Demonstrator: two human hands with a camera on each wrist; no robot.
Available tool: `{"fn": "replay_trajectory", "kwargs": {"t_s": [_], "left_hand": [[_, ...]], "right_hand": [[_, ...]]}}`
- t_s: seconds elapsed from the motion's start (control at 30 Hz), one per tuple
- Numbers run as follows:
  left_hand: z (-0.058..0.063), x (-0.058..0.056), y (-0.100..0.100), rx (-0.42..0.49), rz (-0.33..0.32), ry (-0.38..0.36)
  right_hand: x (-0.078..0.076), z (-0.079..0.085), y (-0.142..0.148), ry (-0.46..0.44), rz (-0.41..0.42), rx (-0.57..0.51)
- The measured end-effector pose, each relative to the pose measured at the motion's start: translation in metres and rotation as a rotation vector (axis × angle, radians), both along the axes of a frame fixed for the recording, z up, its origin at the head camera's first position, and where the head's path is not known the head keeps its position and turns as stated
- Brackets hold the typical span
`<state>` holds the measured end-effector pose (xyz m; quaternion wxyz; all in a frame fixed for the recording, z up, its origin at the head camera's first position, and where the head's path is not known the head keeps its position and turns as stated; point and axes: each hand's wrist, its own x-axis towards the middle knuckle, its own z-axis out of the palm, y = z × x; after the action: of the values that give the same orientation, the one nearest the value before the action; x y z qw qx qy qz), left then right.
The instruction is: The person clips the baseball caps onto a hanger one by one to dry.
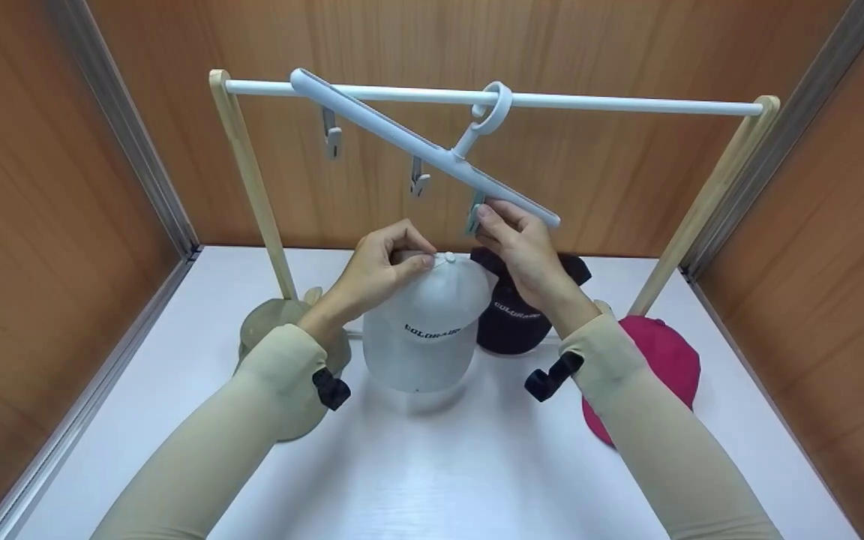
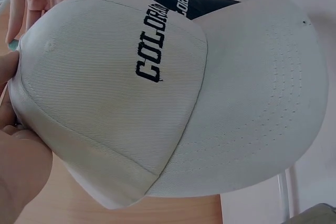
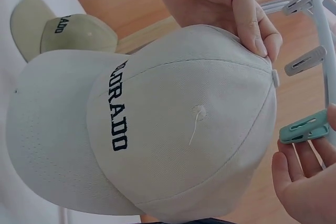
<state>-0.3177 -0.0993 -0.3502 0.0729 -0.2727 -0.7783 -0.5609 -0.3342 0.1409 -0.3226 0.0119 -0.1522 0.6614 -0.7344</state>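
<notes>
A white cap (image 1: 439,307) with dark "COLORADO" lettering hangs brim-down from my left hand (image 1: 376,266), which pinches its crown beside the top button. A loose thread shows on the crown in the right wrist view. Just to the right, my right hand (image 1: 522,251) pinches a teal clip (image 3: 302,127) between thumb and fingers. That clip belongs to a pale blue hanger (image 1: 394,129), hooked over the white rail (image 1: 627,104) and tilted, its right end low. Two grey clips hang farther left along it: an outer clip (image 1: 332,135) and a middle clip (image 1: 418,178).
A black cap (image 1: 511,322) lies behind the white one. An olive cap (image 3: 79,35) is at the rack's left foot, and a crimson cap (image 1: 661,356) at its right foot. Wooden posts hold the rail over a white tabletop (image 1: 417,480), with wood panels on three sides.
</notes>
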Motion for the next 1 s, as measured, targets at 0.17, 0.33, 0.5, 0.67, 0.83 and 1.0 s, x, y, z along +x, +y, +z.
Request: {"fn": "replay_trajectory", "kwargs": {"t_s": [0.17, 0.33, 0.5, 0.67, 0.83, 1.0], "left_hand": [[0.0001, -0.0001, 0.0009, -0.001, 0.003, -0.007], [-0.0001, 0.0001, 0.0025, -0.013, 0.015, -0.015], [-0.0012, -0.0004, 0.0037, -0.023, 0.036, -0.012], [-0.0018, 0.0002, 0.0057, -0.054, 0.043, -0.007], [-0.0009, 0.0003, 0.0083, -0.093, 0.041, 0.013], [-0.0004, -0.0002, 0.0095, -0.098, 0.045, 0.018]], "right_hand": [[-0.0004, -0.0007, 0.0011, -0.001, 0.0, -0.033], [-0.0001, -0.0015, 0.0027, -0.002, 0.0, -0.036], [0.0011, 0.0006, 0.0031, 0.022, -0.029, 0.031], [0.0021, 0.0017, 0.0028, 0.058, -0.072, 0.11], [0.0013, 0.002, 0.0017, 0.098, -0.107, 0.141], [0.0021, 0.0042, 0.0005, 0.128, -0.157, 0.192]]}}
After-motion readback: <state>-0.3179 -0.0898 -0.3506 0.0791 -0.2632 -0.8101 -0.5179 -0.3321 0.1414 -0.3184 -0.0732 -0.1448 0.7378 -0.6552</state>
